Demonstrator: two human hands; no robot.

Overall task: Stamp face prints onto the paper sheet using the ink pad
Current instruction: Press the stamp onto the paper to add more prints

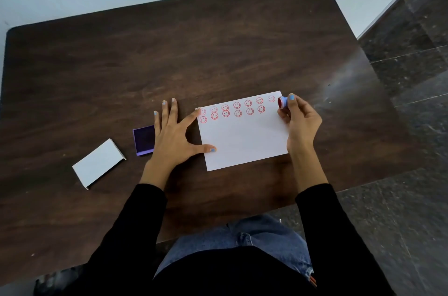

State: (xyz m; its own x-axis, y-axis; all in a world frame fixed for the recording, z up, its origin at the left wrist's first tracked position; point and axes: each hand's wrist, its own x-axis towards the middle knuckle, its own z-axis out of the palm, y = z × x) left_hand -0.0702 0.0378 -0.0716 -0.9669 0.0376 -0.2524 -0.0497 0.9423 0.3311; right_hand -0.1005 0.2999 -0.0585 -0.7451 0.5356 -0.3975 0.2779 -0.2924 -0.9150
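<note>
A white paper sheet (244, 140) lies on the dark wooden table (169, 53). Two rows of red smiley face prints (237, 109) run along its far edge. My right hand (300, 121) holds a small round stamp (282, 102) lifted at the sheet's far right corner, its red inked face turned toward the left. My left hand (174, 133) lies flat with spread fingers, index and thumb pressing the sheet's left edge. A purple ink pad (143, 140) sits open just left of that hand, partly covered by it.
A white lid or box cover (98, 163) lies further left of the ink pad. The table's right edge (378, 92) drops to a dark tiled floor. My lap is at the table's near edge.
</note>
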